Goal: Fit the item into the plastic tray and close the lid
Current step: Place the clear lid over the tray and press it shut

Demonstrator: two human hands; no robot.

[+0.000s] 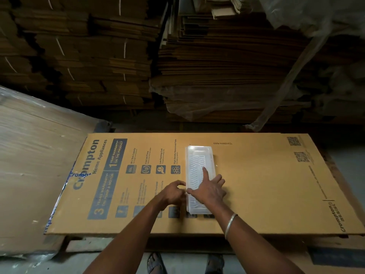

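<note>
A long clear plastic tray (199, 159) lies lengthwise on a flat printed cardboard sheet (256, 180), its ribbed lid down over it. My right hand (210, 189) rests flat on the lid's near half, fingers spread, index finger pointing away from me. My left hand (174, 192) is at the tray's left edge, its fingertips curled and pinching that edge. What is inside the tray cannot be made out through the ribbed plastic.
Tall stacks of flattened cardboard (217, 66) fill the wall behind. A plastic-wrapped stack (35, 155) stands to the left. A plastic sheet (296, 66) hangs at the right. My sandalled feet (156, 263) show below the sheet's front edge.
</note>
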